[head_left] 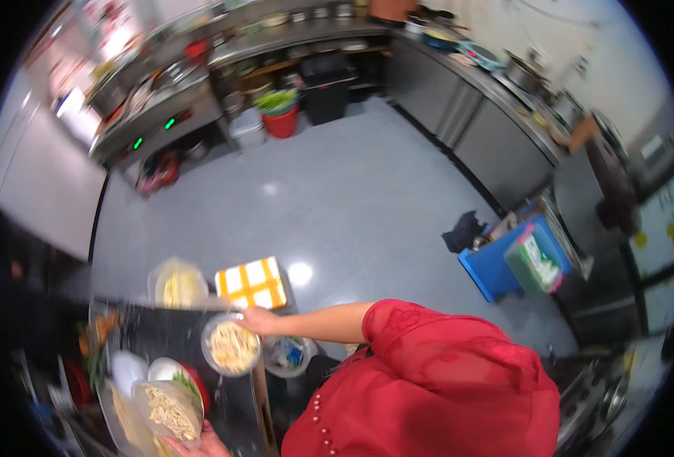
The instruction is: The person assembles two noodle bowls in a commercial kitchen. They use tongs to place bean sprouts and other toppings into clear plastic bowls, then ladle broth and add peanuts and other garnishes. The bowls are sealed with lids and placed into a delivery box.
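Observation:
My right hand reaches left from a red sleeve and grips the rim of a round bowl of pale shredded food, held over a dark counter. My left hand is at the lower edge, under a clear dish heaped with similar pale strips. Only part of that hand shows. Beside the dish are a white plate and a red-rimmed bowl with greens.
An orange-and-white checked block and a clear bag of yellowish food lie at the counter's far edge. A bucket stands below. A blue crate, a red tub of greens and steel counters ring the grey floor.

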{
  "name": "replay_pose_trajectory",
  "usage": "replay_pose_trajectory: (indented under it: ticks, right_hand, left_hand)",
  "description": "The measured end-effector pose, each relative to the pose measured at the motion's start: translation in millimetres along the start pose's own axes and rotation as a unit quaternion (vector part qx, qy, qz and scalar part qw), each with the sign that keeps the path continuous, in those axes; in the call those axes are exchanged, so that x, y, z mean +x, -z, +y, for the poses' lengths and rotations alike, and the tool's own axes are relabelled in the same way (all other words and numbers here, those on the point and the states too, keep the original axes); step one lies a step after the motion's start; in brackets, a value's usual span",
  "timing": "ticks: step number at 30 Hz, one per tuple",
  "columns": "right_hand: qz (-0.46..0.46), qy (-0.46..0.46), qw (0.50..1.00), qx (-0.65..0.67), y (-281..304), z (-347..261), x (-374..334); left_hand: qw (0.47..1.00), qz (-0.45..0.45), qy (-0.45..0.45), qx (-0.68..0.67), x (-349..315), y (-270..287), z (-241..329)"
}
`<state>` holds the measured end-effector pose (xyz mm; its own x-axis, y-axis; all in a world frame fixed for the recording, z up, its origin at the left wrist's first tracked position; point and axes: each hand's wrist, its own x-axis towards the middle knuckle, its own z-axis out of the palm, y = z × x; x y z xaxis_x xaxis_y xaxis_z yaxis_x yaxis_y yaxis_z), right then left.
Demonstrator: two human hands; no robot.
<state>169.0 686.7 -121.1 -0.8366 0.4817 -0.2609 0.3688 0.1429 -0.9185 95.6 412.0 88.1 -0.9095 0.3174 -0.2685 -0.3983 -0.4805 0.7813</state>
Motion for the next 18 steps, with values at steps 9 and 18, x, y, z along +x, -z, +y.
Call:
replay_pose_trajectory:
  ticks: [9,18]
  right_hand:
    - [0.258,-0.019,0.962,-0.092,310.1,111.1,-75.2]
    - [0.594,-0.189,0.781,0.038,601.2,260.4,-220.3]
  left_hand:
    - [0.979,-0.079,0.189,0.005,91.1,-204.9,-190.6]
    - [0.918,-0.261,0.253,0.160,128.7,-487.3,-478.2]
